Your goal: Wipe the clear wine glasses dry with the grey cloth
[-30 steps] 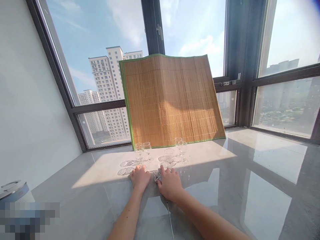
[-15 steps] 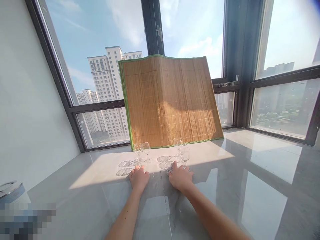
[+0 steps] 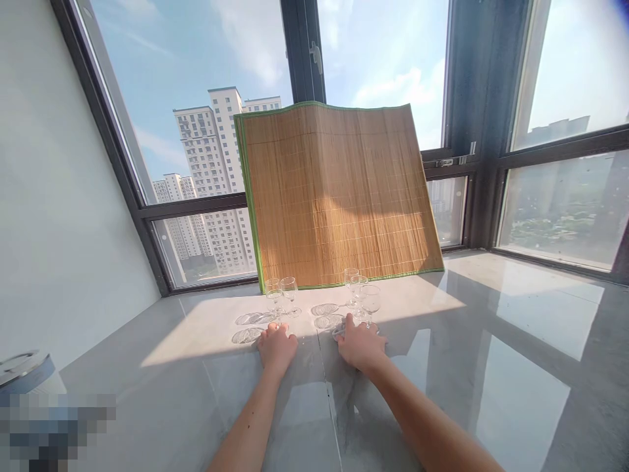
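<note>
Small clear stemmed glasses stand in two groups on the grey tiled ledge (image 3: pixel 206 406). At the left group, my left hand (image 3: pixel 277 349) is low on the ledge, fingers curled at the foot of the nearest stemmed glass (image 3: pixel 274 301). Another stemmed glass (image 3: pixel 289 288) stands just behind it on the right. My right hand (image 3: pixel 362 344) has its fingers closed around the base of the front right stemmed glass (image 3: pixel 370 299). Two more glasses, one of them a stemmed glass (image 3: pixel 350 280), stand close behind that one. Both hands partly hide the glass feet.
A folded bamboo mat (image 3: pixel 339 183) with green edging leans on the window frame (image 3: pixel 196 204) behind the glasses. A white and blue container (image 3: pixel 34 373) sits at the lower left, partly blurred out. A white wall (image 3: pixel 73 216) bounds the left side.
The view has shifted slightly. My right hand and the front right glass have moved a little to the right, away from the glasses behind. My left hand stays at its glass.
</note>
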Available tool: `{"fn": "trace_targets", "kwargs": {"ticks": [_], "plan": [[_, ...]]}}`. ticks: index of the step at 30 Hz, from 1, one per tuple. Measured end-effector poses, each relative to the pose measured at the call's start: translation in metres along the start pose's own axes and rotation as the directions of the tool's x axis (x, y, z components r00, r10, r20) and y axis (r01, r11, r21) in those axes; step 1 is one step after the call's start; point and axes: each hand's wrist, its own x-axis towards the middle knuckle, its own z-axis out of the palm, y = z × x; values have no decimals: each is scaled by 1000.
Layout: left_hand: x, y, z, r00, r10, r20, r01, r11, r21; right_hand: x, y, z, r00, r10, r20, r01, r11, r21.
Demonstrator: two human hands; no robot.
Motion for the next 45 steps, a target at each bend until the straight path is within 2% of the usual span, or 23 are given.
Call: {"fn": "trace_targets", "kwargs": {"ticks": [15,24,27,30,33,36,40,45], "plan": [[0,-1,4,1000,8,-5,-9,1000,-17,-3,0,-5,1000,-16,3,16,1000,-7],[-2,1,1,1000,4,-16,-5,998,-55,-10,-2,-9,998,-10,66,12,999,-31],[-2,3,-2,999,-27,-34,24,995,-94,-15,-3,-10,998,-61,32,63,996,-66],[-1,3,-5,993,-100,-66,84,972,-218,-17,-3,-8,987,-160,-20,159,985,-66],[2,2,-5,983,-163,-80,127,932,-340,-15,-3,-3,965,-254,-57,255,967,3],[4,0,-4,978,-191,-80,143,904,-404,-10,-3,3,923,-366,-122,372,928,33],[5,-2,-3,987,-155,-35,123,885,-450,-2,-1,11,841,-520,-150,529,848,27],[6,-3,1,995,-87,-46,61,915,-399,10,-1,24,764,-605,-223,638,760,127]]}}
